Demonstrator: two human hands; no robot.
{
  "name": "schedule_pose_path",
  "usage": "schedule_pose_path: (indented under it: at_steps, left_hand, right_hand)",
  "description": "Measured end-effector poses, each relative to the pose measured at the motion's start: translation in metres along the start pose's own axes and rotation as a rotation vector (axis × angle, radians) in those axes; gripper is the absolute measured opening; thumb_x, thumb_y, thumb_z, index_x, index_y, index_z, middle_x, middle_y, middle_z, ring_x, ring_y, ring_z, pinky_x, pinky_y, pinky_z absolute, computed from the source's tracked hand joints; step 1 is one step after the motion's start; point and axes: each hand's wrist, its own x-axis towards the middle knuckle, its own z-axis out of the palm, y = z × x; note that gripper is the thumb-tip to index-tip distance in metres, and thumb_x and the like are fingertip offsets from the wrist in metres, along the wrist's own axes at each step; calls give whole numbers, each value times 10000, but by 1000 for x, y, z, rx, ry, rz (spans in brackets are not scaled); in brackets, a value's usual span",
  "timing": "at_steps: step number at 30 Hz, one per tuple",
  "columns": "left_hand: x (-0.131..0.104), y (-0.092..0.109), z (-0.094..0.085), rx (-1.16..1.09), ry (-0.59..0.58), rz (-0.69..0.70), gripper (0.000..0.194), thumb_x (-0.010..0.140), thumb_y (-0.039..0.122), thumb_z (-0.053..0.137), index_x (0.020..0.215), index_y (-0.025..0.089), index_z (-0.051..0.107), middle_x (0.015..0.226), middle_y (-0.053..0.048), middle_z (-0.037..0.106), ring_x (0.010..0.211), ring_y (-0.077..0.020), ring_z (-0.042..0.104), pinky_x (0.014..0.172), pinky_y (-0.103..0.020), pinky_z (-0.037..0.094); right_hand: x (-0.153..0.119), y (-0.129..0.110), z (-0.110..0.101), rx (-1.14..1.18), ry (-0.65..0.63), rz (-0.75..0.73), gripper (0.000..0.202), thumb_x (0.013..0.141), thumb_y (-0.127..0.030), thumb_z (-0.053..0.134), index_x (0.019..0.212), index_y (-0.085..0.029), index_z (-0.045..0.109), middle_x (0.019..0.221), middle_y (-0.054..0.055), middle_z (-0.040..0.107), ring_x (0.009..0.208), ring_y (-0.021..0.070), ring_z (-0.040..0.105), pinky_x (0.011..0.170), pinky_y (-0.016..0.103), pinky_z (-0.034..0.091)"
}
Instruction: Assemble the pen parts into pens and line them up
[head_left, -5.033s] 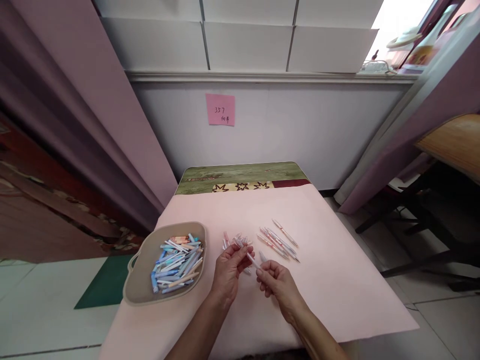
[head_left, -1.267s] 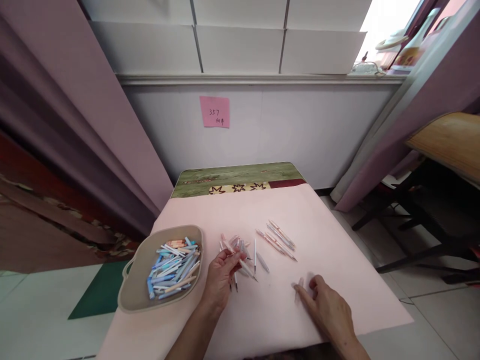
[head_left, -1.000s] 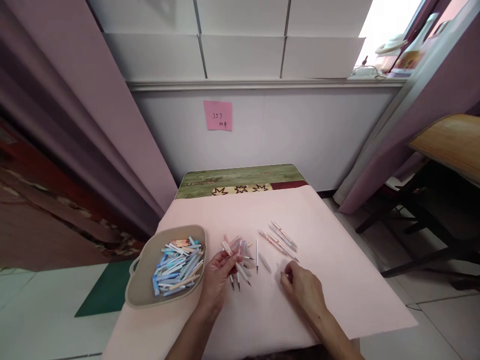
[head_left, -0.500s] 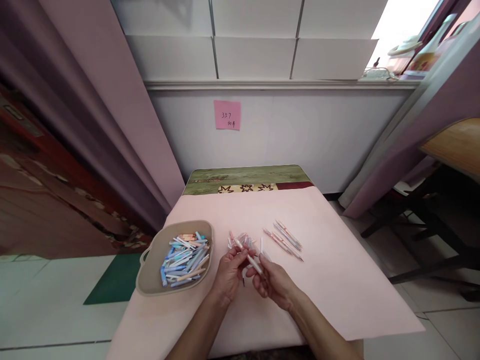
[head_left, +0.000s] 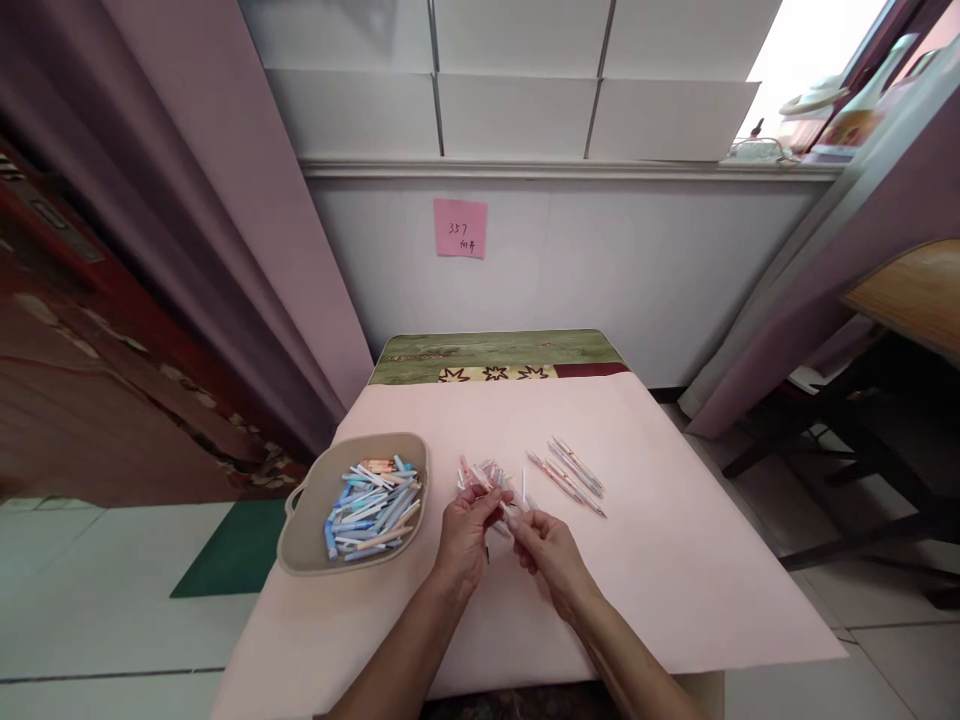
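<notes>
My left hand (head_left: 466, 528) is closed, pinching a whitish pen (head_left: 505, 510) between thumb and fingers over the middle of the table. Opposite it, my right hand (head_left: 545, 550) grips the lower end of the same pen, its fingers curled in. Just beyond both hands lies a loose heap of pink and clear pen parts (head_left: 480, 472), partly hidden by my fingers. To the right, several slim pens (head_left: 574, 470) with pinkish barrels rest side by side at a slant. A thin dark tip pokes out beneath my left hand.
At the left stands a beige basket (head_left: 304, 530) holding many blue, white and orange pen pieces (head_left: 375, 510). A pink cloth (head_left: 675, 590) covers most of the table, leaving its green far end (head_left: 495, 348) bare. On the wall hangs a pink note (head_left: 460, 228).
My right hand has closed in on the pen's lower end, its fingers now pinched on it. The left hand keeps its grip. The whole view has shifted slightly.
</notes>
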Motion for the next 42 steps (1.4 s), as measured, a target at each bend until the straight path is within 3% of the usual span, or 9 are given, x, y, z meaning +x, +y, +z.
schedule_pose_path:
  at_steps: [7,12,14,18,22,27,31,35,42]
  left_hand:
    - [-2,-7,5,-34,35,-31,269,563,310,819,715,137,681,666,-31,708,581,-122,607,612,-251,462]
    - [-1,-9,6,2,14,-21,282,560,312,826,731,138,686,698,-40,721,618,-128,620,647,-255,460]
    - [0,-11,4,17,11,-19,294,558,323,827,738,134,691,720,-52,726,648,-138,632,655,-258,464]
    - [3,-14,1,-21,38,-26,300,567,313,825,754,122,689,724,-53,719,629,-133,630,638,-259,484]
    - [5,-14,2,-56,96,-32,334,582,309,821,814,115,680,740,-54,719,600,-125,631,587,-241,497]
    - [12,-9,3,-64,90,13,360,577,287,824,848,109,667,740,-63,722,620,-133,649,589,-233,511]
    - [22,1,-5,-37,149,160,319,592,300,810,801,131,639,718,-36,711,638,-138,660,619,-243,518]
    - [33,12,-11,122,138,273,321,641,345,770,851,153,621,723,-14,702,597,-128,645,579,-235,502]
    - [49,8,-1,364,48,239,291,641,388,731,780,162,611,634,-18,686,528,-155,628,518,-253,486]
  right_hand:
    - [-3,5,-7,-259,250,-291,405,600,-503,778,680,-194,530,586,-48,518,531,104,445,514,224,356]
    - [-3,8,-9,25,-60,129,560,755,-723,483,758,-170,573,495,-35,504,375,83,390,376,201,232]
    - [0,12,-10,137,-90,204,586,777,-720,456,732,-151,588,470,-35,481,355,64,343,368,194,170]
    - [5,19,-12,120,52,2,430,656,-550,731,746,-155,586,535,-44,519,412,59,368,392,188,224]
    - [6,20,-14,-15,196,-206,360,624,-440,786,724,-171,568,578,-52,506,502,87,424,451,197,328]
    - [7,16,-19,1,190,-180,369,660,-461,752,699,-195,499,526,-71,462,463,90,406,435,200,321]
    - [7,12,-35,-167,211,-175,368,703,-523,694,693,-195,530,485,-67,450,440,100,393,434,211,290]
    - [6,6,-50,-501,389,-204,374,775,-558,594,672,-198,603,535,-16,557,507,144,488,481,235,315]
    - [20,3,-35,-873,398,-348,254,839,-449,536,853,-256,700,827,9,691,715,179,607,625,263,392]
